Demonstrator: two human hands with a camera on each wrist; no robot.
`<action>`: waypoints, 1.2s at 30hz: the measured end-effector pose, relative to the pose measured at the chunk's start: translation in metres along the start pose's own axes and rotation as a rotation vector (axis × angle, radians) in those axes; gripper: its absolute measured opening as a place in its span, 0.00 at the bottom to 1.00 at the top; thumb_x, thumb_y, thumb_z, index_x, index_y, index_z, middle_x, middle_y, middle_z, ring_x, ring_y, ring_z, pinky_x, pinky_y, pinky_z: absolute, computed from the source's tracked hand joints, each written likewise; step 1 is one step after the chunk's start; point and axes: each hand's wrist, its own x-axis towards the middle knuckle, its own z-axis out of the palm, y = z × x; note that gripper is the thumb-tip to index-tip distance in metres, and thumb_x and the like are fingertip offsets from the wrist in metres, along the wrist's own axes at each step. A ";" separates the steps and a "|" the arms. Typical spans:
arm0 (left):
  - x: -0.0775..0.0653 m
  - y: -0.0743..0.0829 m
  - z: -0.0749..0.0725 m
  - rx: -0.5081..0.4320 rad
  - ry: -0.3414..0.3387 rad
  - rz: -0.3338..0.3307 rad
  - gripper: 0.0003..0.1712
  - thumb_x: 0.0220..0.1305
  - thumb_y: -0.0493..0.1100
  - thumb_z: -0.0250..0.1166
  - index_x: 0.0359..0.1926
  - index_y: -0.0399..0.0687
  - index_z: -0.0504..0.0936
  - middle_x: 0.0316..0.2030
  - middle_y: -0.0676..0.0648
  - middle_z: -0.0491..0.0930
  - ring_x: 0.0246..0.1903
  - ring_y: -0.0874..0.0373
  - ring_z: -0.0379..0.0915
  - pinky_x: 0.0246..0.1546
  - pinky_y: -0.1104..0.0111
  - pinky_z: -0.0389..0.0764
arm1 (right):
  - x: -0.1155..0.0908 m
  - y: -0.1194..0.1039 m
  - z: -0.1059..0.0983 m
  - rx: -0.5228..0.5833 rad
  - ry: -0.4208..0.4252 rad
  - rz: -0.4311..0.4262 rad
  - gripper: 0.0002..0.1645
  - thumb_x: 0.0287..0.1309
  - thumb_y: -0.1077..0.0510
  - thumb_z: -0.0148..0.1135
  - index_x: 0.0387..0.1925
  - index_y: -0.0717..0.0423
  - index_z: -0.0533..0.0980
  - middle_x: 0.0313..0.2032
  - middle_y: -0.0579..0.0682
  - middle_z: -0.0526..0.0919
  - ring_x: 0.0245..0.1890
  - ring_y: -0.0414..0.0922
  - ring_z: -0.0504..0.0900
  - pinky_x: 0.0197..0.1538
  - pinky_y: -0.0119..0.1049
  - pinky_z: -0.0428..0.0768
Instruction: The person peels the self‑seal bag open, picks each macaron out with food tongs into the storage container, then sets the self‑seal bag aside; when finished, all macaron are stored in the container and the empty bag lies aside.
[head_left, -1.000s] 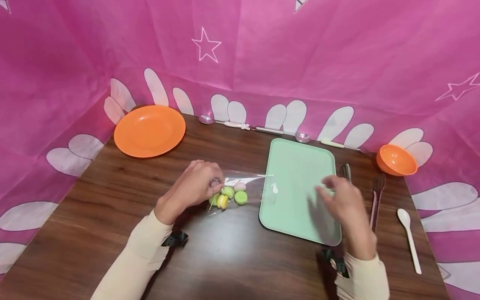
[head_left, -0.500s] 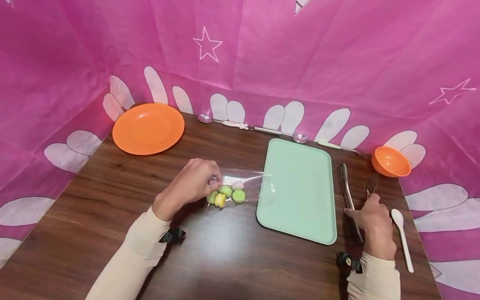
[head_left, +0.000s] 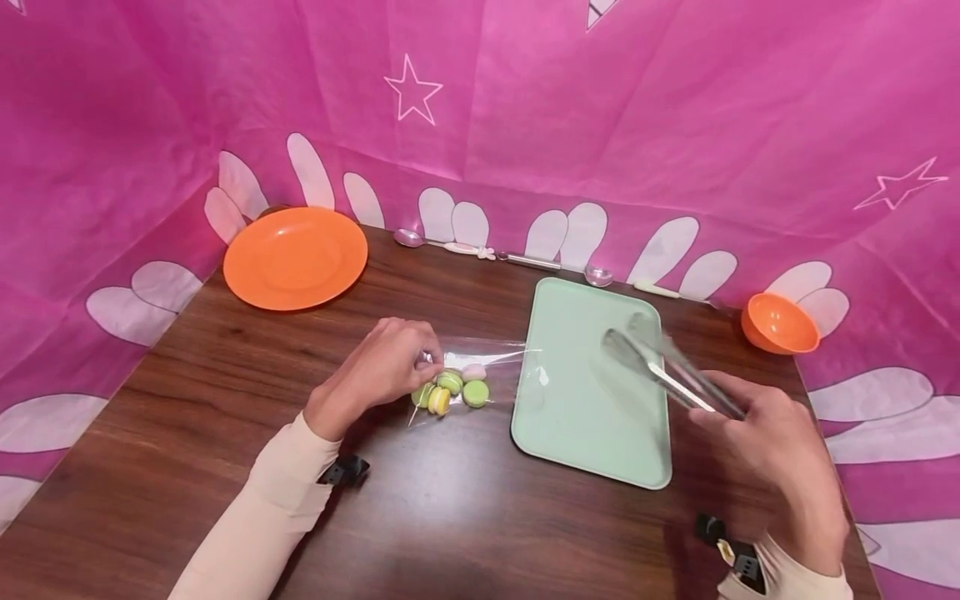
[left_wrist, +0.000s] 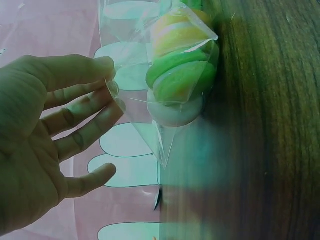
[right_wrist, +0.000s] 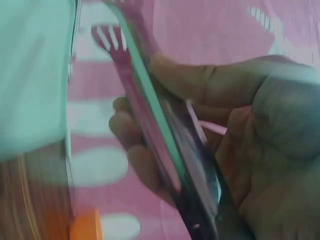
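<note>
You could slip a hand along the table's (head_left: 450, 533) left edge, outside the left sleeve (head_left: 270, 492), or between the clear bag (head_left: 498, 360) and the far-edge utensils (head_left: 532, 262), but the orange plate (head_left: 296, 258) blocks the far left corner and tongs (head_left: 669, 382) slant over the tray's (head_left: 577, 433) right edge.

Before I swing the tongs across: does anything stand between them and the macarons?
Yes, the clear bag: the macarons lie inside it, so its film separates them from the tongs in the right hand. The green tray lies flat below the tongs, and the bag's end reaches over its edge. Whether the mouth is open is unclear.
</note>
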 end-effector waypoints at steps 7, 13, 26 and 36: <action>0.002 -0.003 0.001 0.012 0.026 -0.007 0.02 0.65 0.39 0.77 0.38 0.47 0.95 0.36 0.50 0.90 0.39 0.54 0.84 0.57 0.49 0.81 | 0.010 -0.055 0.017 0.048 -0.099 -0.145 0.27 0.57 0.57 0.79 0.60 0.49 0.87 0.26 0.49 0.85 0.27 0.44 0.73 0.29 0.36 0.66; 0.004 -0.004 0.000 0.060 0.038 0.008 0.05 0.65 0.38 0.74 0.33 0.50 0.93 0.33 0.52 0.88 0.36 0.57 0.82 0.55 0.49 0.82 | 0.015 -0.083 0.032 0.060 -0.197 -0.212 0.23 0.58 0.58 0.78 0.56 0.45 0.89 0.17 0.39 0.74 0.22 0.40 0.69 0.27 0.34 0.66; 0.006 -0.003 -0.003 0.074 0.038 -0.003 0.03 0.65 0.40 0.76 0.33 0.51 0.94 0.32 0.54 0.87 0.34 0.57 0.80 0.53 0.52 0.81 | 0.047 -0.119 0.060 0.113 -0.238 -0.280 0.20 0.59 0.62 0.72 0.53 0.46 0.91 0.36 0.48 0.91 0.31 0.44 0.75 0.30 0.37 0.69; 0.006 -0.007 -0.005 0.047 0.016 -0.037 0.02 0.66 0.41 0.76 0.37 0.48 0.94 0.36 0.52 0.89 0.37 0.57 0.83 0.55 0.51 0.81 | 0.045 -0.090 0.038 0.161 -0.281 -0.254 0.20 0.61 0.61 0.74 0.55 0.48 0.89 0.34 0.47 0.88 0.31 0.42 0.74 0.30 0.35 0.70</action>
